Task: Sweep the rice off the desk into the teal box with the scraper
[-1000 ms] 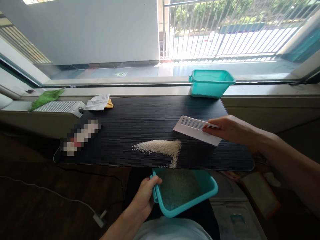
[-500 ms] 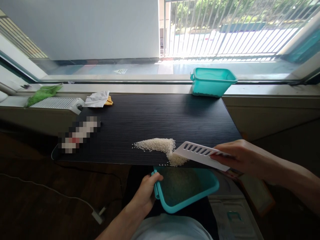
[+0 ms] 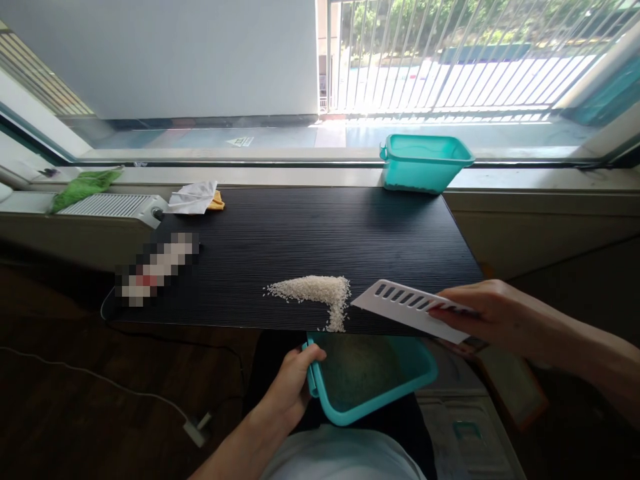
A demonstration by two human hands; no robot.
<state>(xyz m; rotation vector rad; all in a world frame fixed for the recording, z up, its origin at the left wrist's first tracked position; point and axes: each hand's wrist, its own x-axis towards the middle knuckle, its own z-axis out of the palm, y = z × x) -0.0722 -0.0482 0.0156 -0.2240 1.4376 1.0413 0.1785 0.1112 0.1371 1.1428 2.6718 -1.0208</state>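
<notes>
A small pile of white rice (image 3: 317, 292) lies near the front edge of a black ribbed tabletop (image 3: 300, 233). My right hand (image 3: 493, 313) grips a white slotted scraper (image 3: 405, 307), held just right of the rice over the table's front edge. My left hand (image 3: 293, 383) is closed on the left rim of a teal plastic tub (image 3: 370, 380), held tilted below the table edge under the rice. Rice lies inside the tub.
A second teal tub (image 3: 425, 163) stands on the window sill at the back right. A white cloth (image 3: 193, 198) and a green rag (image 3: 83, 185) lie at the back left beside a radiator (image 3: 113, 208). A blurred object (image 3: 155, 270) rests on the table's left.
My right hand swept the scraper from the middle right of the table toward the front edge, pushing rice off into the tub. The pile's front leg is thinner now.
</notes>
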